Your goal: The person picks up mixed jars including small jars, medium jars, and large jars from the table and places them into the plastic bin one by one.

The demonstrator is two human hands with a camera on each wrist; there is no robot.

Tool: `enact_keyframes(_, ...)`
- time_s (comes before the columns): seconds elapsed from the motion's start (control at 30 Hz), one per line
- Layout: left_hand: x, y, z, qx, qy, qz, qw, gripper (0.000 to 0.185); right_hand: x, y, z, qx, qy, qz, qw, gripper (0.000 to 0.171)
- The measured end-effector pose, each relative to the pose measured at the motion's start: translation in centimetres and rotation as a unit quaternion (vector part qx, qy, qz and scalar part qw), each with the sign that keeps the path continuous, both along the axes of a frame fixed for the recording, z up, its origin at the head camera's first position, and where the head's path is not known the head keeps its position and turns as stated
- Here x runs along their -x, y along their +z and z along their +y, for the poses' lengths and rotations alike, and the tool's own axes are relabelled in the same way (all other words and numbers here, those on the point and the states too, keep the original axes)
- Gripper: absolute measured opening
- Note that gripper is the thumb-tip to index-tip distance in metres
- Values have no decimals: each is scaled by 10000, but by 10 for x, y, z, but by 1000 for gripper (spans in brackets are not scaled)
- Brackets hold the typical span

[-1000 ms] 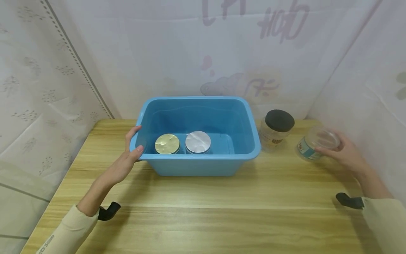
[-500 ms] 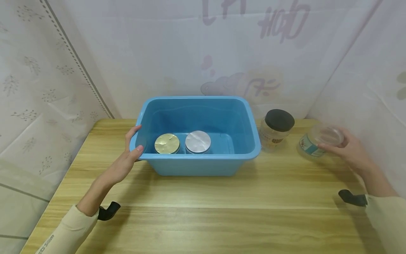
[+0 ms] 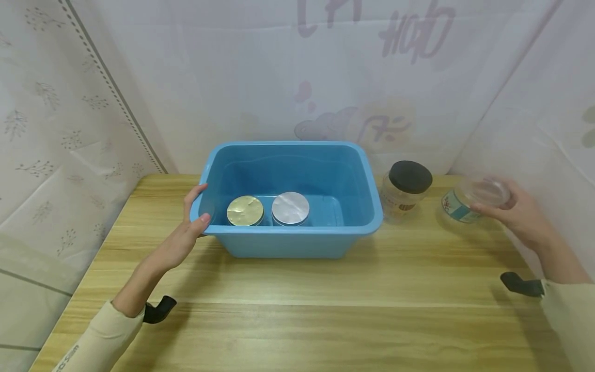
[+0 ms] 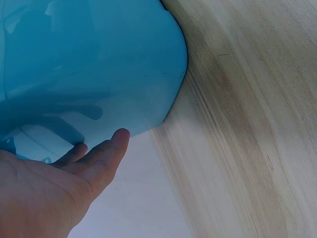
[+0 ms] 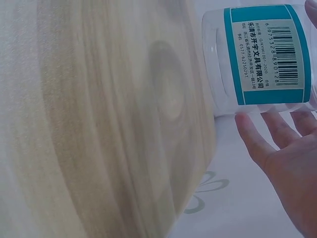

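My left hand grips the left end of a blue plastic tub, its thumb over the rim. In the left wrist view, my fingers lie along the tub's outer wall. Two round containers stand inside the tub, one with a gold foil top, the other with a silver top. Far to the right, my right hand holds a clear plastic jar round its upper part. A teal-bordered label with a barcode faces the right wrist camera.
Between the tub and my right hand stands another clear jar with a black lid. Everything is on a wooden table. Printed white cloth hangs behind and at both sides, close to my right hand.
My right hand and the clear jar have shifted a little to the right and toward the back. The left hand and the tub have stayed in place.
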State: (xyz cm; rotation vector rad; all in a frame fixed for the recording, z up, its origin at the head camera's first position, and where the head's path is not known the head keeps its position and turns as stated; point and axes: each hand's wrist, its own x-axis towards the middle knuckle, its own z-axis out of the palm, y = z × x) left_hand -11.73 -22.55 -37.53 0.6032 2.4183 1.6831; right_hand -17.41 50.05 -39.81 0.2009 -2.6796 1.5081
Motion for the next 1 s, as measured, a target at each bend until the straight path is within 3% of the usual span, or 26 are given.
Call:
enact_keyframes(0.53, -1, 2, 1, 29, 10, -2, 10000, 64, 5, 23, -10, 481, 307, 270, 9980, 75)
enact_keyframes(0.77, -1, 2, 1, 49, 32, -11, 10000, 64, 7, 34, -15, -79, 274, 380, 9989, 78)
enact_keyframes(1.0, -1, 2, 1, 61, 29, -19, 10000, 64, 10, 43, -14, 95, 252, 510, 9983, 76)
